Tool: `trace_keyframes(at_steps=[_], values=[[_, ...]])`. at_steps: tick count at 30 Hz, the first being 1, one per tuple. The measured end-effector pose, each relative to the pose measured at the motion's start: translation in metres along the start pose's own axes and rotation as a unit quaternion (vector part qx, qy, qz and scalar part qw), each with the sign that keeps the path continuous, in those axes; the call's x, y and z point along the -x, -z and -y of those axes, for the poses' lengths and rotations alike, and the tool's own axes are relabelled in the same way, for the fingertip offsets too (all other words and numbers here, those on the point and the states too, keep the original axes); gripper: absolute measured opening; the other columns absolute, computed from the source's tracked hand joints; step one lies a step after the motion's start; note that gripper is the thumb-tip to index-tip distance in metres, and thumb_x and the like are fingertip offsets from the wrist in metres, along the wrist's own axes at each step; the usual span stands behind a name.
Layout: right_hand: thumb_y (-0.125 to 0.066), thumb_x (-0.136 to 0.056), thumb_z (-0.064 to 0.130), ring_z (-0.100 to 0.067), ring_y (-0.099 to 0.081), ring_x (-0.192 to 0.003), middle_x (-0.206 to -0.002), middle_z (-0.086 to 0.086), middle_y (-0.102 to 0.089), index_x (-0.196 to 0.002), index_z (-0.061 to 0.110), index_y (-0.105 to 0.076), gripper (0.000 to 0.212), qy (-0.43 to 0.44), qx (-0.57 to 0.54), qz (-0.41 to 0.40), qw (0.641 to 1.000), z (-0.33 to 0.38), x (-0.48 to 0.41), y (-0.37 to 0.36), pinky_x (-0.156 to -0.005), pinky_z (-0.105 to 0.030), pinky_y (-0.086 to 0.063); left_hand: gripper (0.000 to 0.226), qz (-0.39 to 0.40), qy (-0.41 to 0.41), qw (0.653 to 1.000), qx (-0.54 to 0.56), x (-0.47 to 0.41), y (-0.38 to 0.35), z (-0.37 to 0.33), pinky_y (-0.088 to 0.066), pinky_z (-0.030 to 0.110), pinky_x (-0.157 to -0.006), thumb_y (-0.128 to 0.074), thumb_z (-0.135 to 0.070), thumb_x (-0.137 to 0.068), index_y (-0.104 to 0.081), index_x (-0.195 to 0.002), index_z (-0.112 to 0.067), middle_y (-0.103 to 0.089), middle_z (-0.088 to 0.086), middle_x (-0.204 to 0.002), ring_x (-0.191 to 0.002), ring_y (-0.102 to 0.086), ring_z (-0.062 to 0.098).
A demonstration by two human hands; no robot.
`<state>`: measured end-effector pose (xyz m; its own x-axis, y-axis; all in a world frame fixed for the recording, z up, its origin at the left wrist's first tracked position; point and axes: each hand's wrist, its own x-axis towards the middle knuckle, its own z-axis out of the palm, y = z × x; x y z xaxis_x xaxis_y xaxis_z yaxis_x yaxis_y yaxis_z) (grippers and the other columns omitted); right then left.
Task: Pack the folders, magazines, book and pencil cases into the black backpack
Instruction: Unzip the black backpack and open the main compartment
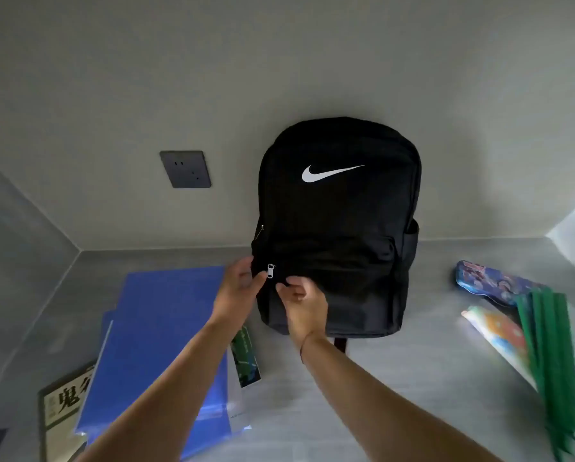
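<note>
Your left hand (236, 288) and right hand (301, 303) pinch the black backpack (338, 208) fabric beside its zipper pull (270, 270). Blue folders (166, 338) lie left of the backpack, bare bench (396, 371) before it.

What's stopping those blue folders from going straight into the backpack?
The backpack looks zipped shut. Both hands are at its front pocket, the left hand beside the zipper pull, the right hand pinching the fabric. Nothing lies between the folders and it.

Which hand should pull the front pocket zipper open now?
Probably the left hand: its fingers sit right beside the silver zipper pull at the pocket's left end. The right hand pinches the black backpack fabric just below, well placed to brace.
</note>
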<state>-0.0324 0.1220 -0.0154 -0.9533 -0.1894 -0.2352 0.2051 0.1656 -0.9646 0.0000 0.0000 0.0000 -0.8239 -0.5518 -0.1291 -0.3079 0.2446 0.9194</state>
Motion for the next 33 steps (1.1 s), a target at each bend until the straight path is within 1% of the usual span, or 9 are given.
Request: trace_keyframes(at_steps=[3,5,8,11,15,19,22,28,33], values=[[-0.07,-0.081,0.03,0.002,-0.061,-0.078,-0.084,0.014,-0.064,-0.105,0.021,-0.064,0.027,-0.018,-0.005,-0.016,1.0,0.002,-0.014,-0.021,-0.063,-0.01,-0.045,0.035,-0.016,0.025,0.999,0.023,-0.022,-0.001,0.004,-0.049,0.032,-0.08,-0.058,-0.038,-0.089,-0.053,-0.122,-0.032,-0.058,-0.007,-0.115,-0.102,-0.055,0.011],[-0.071,-0.08,0.031,0.0,-0.063,-0.076,-0.082,0.013,-0.066,-0.103,0.019,-0.065,0.027,-0.021,0.015,-0.032,0.999,0.0,-0.02,-0.036,-0.067,-0.013,-0.05,0.037,-0.019,0.012,0.999,0.042,-0.037,-0.003,0.006,-0.044,0.025,-0.081,-0.06,-0.034,-0.089,-0.054,-0.123,-0.02,-0.058,-0.005,-0.114,-0.101,-0.055,0.01],[-0.07,-0.079,0.034,-0.009,-0.067,-0.076,-0.078,0.005,-0.071,-0.096,0.02,-0.067,0.022,-0.029,0.064,-0.067,0.995,-0.002,-0.029,-0.051,-0.075,-0.028,-0.056,0.023,0.0,-0.004,0.999,0.055,-0.053,-0.01,0.006,-0.043,0.012,-0.07,-0.063,-0.032,-0.087,-0.061,-0.108,-0.022,-0.064,-0.013,-0.094,-0.089,-0.06,0.002],[-0.065,-0.081,0.037,-0.011,-0.064,-0.065,-0.068,0.004,-0.069,-0.082,0.018,-0.068,0.019,-0.029,0.076,-0.091,0.993,-0.007,-0.037,-0.059,-0.066,-0.031,-0.055,0.022,0.017,-0.007,0.998,0.064,-0.062,-0.017,0.012,-0.046,0.005,-0.063,-0.067,-0.031,-0.084,-0.062,-0.101,-0.019,-0.066,-0.015,-0.088,-0.078,-0.062,-0.009],[-0.057,-0.084,0.041,-0.005,-0.048,-0.048,-0.056,0.007,-0.059,-0.075,0.013,-0.067,0.031,-0.025,0.098,-0.102,0.99,-0.009,-0.041,-0.055,-0.052,-0.022,-0.04,0.021,0.036,0.025,0.996,0.083,-0.066,-0.017,0.013,-0.044,0.012,-0.064,-0.071,-0.033,-0.079,-0.066,-0.094,-0.019,-0.069,-0.007,-0.086,-0.08,-0.064,0.001],[-0.052,-0.091,0.031,-0.019,-0.059,-0.055,-0.06,-0.004,-0.065,-0.071,0.011,-0.061,0.03,0.044,0.173,-0.112,0.978,-0.009,-0.035,-0.044,-0.057,-0.036,-0.051,0.015,0.021,-0.004,0.999,0.042,-0.068,-0.022,0.007,-0.04,0.019,-0.061,-0.067,-0.026,-0.084,-0.06,-0.078,-0.015,-0.061,-0.005,-0.073,-0.068,-0.056,0.007],[-0.045,-0.095,0.031,-0.018,-0.06,-0.057,-0.065,-0.002,-0.066,-0.074,0.013,-0.06,0.032,0.089,0.223,-0.108,0.965,-0.012,-0.031,-0.031,-0.055,-0.035,-0.049,0.015,-0.023,-0.023,0.999,0.03,-0.066,-0.027,0.002,-0.039,0.017,-0.057,-0.064,-0.022,-0.086,-0.058,-0.073,-0.018,-0.059,-0.006,-0.067,-0.063,-0.055,0.005],[-0.042,-0.095,0.035,-0.014,-0.06,-0.062,-0.066,0.006,-0.065,-0.08,0.025,-0.064,0.029,0.108,0.226,-0.158,0.955,-0.011,-0.04,0.029,-0.059,-0.029,-0.049,0.018,-0.063,-0.02,0.997,0.039,-0.064,-0.019,-0.004,-0.049,0.034,-0.065,-0.062,-0.027,-0.088,-0.064,-0.083,-0.01,-0.067,0.003,-0.075,-0.072,-0.063,0.019],[-0.047,-0.093,0.033,-0.017,-0.06,-0.058,-0.06,0.003,-0.062,-0.072,0.024,-0.063,0.028,0.077,0.167,-0.222,0.958,-0.013,-0.045,0.095,-0.059,-0.033,-0.049,0.018,-0.072,-0.011,0.997,0.029,-0.059,-0.018,-0.009,-0.049,0.035,-0.069,-0.063,-0.025,-0.087,-0.063,-0.089,-0.007,-0.067,0.01,-0.085,-0.087,-0.065,0.03]])
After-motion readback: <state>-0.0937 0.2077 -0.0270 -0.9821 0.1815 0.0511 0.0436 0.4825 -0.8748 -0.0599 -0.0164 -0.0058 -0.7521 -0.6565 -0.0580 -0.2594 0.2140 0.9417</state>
